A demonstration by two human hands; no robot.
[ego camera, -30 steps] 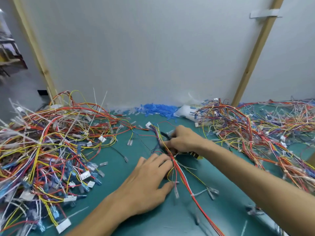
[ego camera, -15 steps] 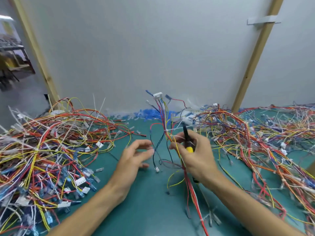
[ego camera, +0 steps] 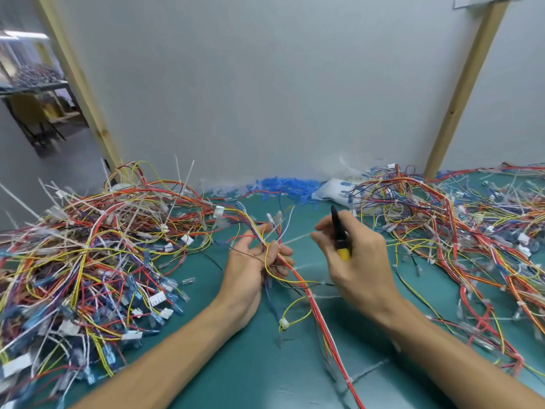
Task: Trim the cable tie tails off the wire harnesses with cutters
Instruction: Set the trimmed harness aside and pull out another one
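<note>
My left hand (ego camera: pixel 250 261) grips a wire harness (ego camera: pixel 312 305) of red, yellow and white wires just above the green table; its far end fans out past my fingers and the rest trails toward the near edge. A white cable tie tail (ego camera: pixel 296 239) sticks out from the bundle to the right. My right hand (ego camera: pixel 354 261) holds the cutters (ego camera: pixel 337 231), black with a yellow grip, tip pointing up. My right fingertips are at the end of that tail.
A big tangle of harnesses with many long white tie tails (ego camera: pixel 88 255) fills the left. Another harness pile (ego camera: pixel 457 225) spreads across the right. Blue connectors (ego camera: pixel 283 185) and a white bag (ego camera: pixel 333 188) lie along the grey back wall. Wooden posts (ego camera: pixel 460 90) stand at both sides.
The harness has come down from its raised position. My left hand, open before, now grips the bundle. My right hand has shifted right with the cutters, off the wires.
</note>
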